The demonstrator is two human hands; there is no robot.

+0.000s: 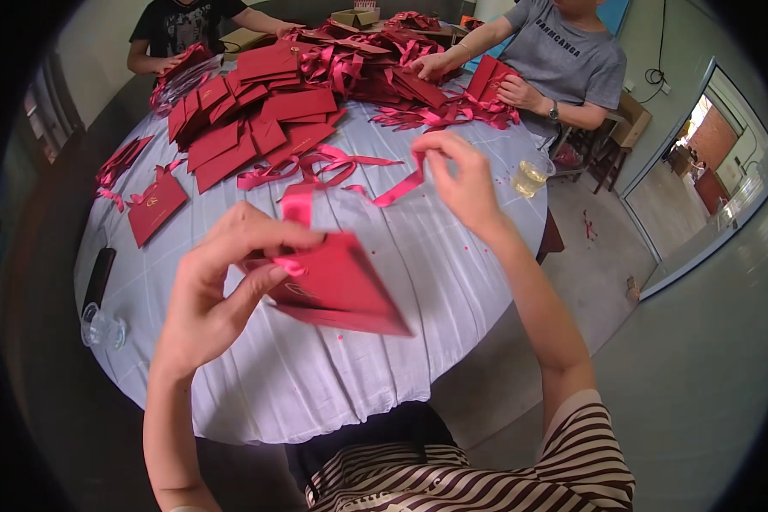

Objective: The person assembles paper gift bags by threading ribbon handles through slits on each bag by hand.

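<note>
A small red paper gift bag point(341, 286) with a gold mark is pinched by its top edge between the thumb and fingers of my left hand point(213, 286). It hangs tilted above the near part of the table and is a little blurred. A bit of pink ribbon shows at my left thumb. Farther right, my right hand point(465, 183) is closed in a pinch on the end of a pink ribbon point(405, 188). That ribbon runs down toward several loose pink ribbons point(333, 162) on the cloth; whether it is joined to them cannot be made out.
Red bags lie in a big pile point(256, 128) on the round, white-covered table point(452, 316). One bag point(158, 207) lies apart at left. A cup of yellowish liquid point(529, 177) stands at the right edge, clear cups point(102, 327) at the left. Two people handle bags across the table.
</note>
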